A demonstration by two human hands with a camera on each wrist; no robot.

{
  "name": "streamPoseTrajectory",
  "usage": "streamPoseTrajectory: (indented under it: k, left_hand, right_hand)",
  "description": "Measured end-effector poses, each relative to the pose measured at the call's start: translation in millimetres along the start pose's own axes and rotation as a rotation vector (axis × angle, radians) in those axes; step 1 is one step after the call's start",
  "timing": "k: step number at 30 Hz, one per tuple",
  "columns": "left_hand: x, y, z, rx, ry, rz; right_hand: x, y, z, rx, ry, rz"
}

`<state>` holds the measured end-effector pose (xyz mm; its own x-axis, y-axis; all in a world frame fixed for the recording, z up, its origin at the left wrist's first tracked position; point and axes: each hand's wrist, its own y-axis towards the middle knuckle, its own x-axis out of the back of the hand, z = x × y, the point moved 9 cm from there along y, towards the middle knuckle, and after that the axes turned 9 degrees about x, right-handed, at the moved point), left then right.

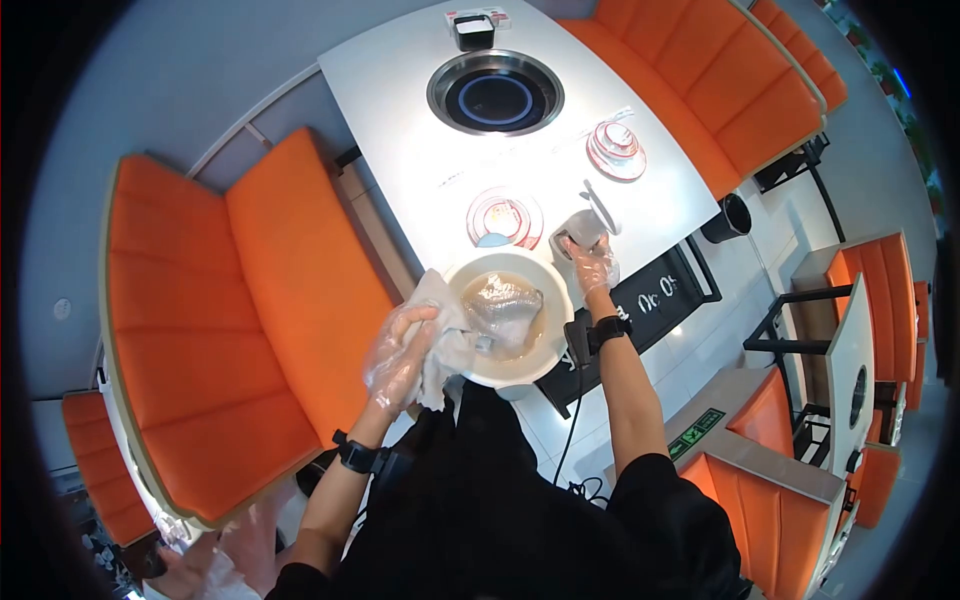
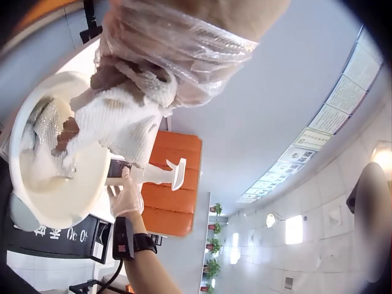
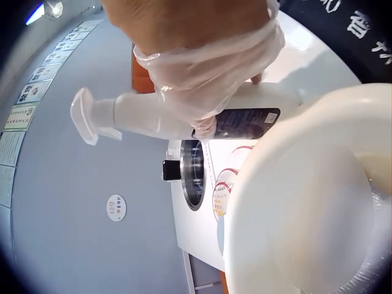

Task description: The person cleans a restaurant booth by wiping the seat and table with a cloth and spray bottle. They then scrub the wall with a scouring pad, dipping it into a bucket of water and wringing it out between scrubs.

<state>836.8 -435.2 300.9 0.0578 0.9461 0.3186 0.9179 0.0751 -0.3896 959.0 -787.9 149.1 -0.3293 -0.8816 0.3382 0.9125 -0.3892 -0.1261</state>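
Note:
A white basin (image 1: 562,300) of cloudy water stands at the table's near edge, with a soaked grey-white cloth (image 1: 505,310) in it. At the basin's left side, my gloved left hand (image 1: 395,362) grips a bunched white cloth (image 1: 450,362); in the left wrist view this cloth (image 2: 116,116) hangs from the hand (image 2: 168,52) over the rim. Right of the basin, my gloved right hand (image 1: 594,266) holds a white spray bottle (image 1: 580,228). The right wrist view shows the fingers of the hand (image 3: 214,76) wrapped round the bottle (image 3: 153,116), near its dark label.
Beyond the basin are stacked red-rimmed dishes (image 1: 502,216), with another set (image 1: 617,148) farther right. A round cooker (image 1: 497,94) is set into the table (image 1: 390,120), below a black box (image 1: 474,34). Orange benches (image 1: 290,260) flank the table.

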Motion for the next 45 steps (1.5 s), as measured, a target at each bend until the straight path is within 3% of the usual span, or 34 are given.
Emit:
streamPoseTrajectory:
  k: [2, 3, 4, 6, 7, 10, 12, 13, 14, 17, 19, 21, 22, 27, 31, 37, 40, 42, 43, 45]
  left_hand:
    - [-9.3, 3.9, -3.5, 0.015, 0.032, 0.009]
    - [-19.0, 6.6, -8.4, 0.018, 0.049, 0.035]
    - [-26.5, 8.0, -11.4, 0.019, 0.065, 0.063]
    - [-47.6, 14.4, -15.7, -0.037, 0.031, 0.144]
    - [-58.6, 11.8, -26.6, 0.012, 0.002, 0.148]
    - [-88.9, 20.2, -26.2, 0.016, -0.037, 0.191]
    - [-114.0, 17.2, -25.8, 0.024, -0.036, 0.210]
    - [-131.9, 11.3, -31.6, 0.014, -0.093, 0.321]
    - [-147.4, 3.5, -40.4, 0.004, -0.152, 0.433]
    - [-185.6, -16.4, -34.9, -0.114, -0.033, 0.582]
    - [-195.4, -29.0, -28.0, -0.056, -0.107, 0.685]
    - [-205.7, -45.0, -22.6, -0.055, 0.088, 0.844]
    - [-205.5, -53.6, -27.9, 0.034, 0.015, 0.918]
    - [-190.0, -58.3, -4.1, 0.021, 0.089, 0.902]
    - [-195.8, -54.7, 31.8, 0.056, 0.027, 0.860]
    - [-195.6, -75.5, 37.1, 0.135, -0.074, 0.832]
    - [-190.1, -77.0, 21.2, 0.163, -0.050, 0.770]
    - [-197.0, -72.4, 15.3, 0.097, 0.027, 0.717]
    - [-201.7, -69.6, 14.6, 0.092, -0.053, 0.667]
    - [-215.3, -62.8, 6.8, 0.088, -0.131, 0.605]
  right_hand:
    - [-4.5, 5.5, 4.5, 0.204, -0.057, 0.067]
    - [-3.4, 1.9, 5.8, 0.172, -0.050, 0.119]
    - [-1.9, -1.6, -5.7, 0.162, -0.050, 0.118]
    - [10.5, -5.5, -5.8, 0.357, -0.051, 0.048]
    - [20.3, -18.0, -4.4, 0.230, -0.043, 0.073]
    - [47.4, -80.8, 46.4, 0.156, -0.011, 0.048]
    - [44.0, -126.1, 68.6, 0.198, 0.181, 0.221]
    - [39.7, -150.9, 85.1, 0.080, 0.357, 0.358]
    - [38.9, -164.7, 83.8, 0.152, 0.370, 0.419]
    - [42.7, -190.5, 54.4, -0.144, 0.659, 0.335]
    - [60.2, -201.8, 42.2, -0.344, 0.793, 0.252]
    - [72.5, -212.1, 17.0, -0.349, 0.789, 0.173]
    - [77.1, -218.4, 12.1, -0.390, 0.817, 0.166]
    - [93.1, -236.6, -18.7, -0.468, 0.926, 0.025]
    - [124.9, -241.7, -22.3, -0.390, 0.840, -0.160]
    - [155.1, -203.7, -15.1, -0.246, 0.645, -0.164]
    - [169.7, -147.5, 15.9, 0.079, 0.148, -0.162]
    - [165.7, -102.2, 14.3, 0.290, 0.032, -0.155]
    - [160.0, -79.1, 0.7, 0.215, 0.029, -0.153]
    - [142.5, -46.1, 16.7, 0.516, -0.176, -0.110]
